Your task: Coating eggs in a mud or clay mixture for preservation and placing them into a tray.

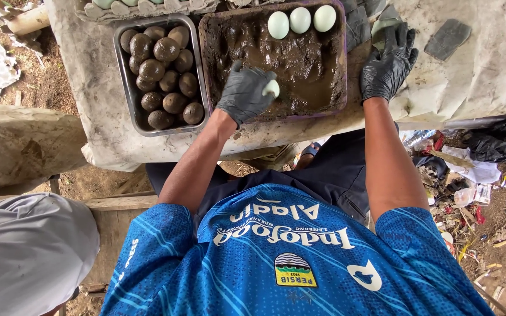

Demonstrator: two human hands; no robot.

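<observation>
Brown wet mud fills the shallow tray [339, 70] at 12 o'clock from my chest. The left hand [245, 93], in a black glove, is curled around one pale egg [271, 88], pressed low into the mud at the tray's near-left part. Only the egg's rounded end shows past the fingers, toward 2 o'clock; its long axis cannot be read for certain.

The right hand [387, 61], also gloved, lies flat and slack with fingers spread, gripping nothing, on the table [487, 76] just outside the tray's right rim.

Three clean pale eggs [300, 20] sit in a row at the tray's far edge, at 1 o'clock from the left hand and well apart from it.

The metal pan [119, 76] of mud-coated eggs [165, 76] stands just beside the tray at 9 o'clock. The left hand is clearly the nearer one to it.
</observation>
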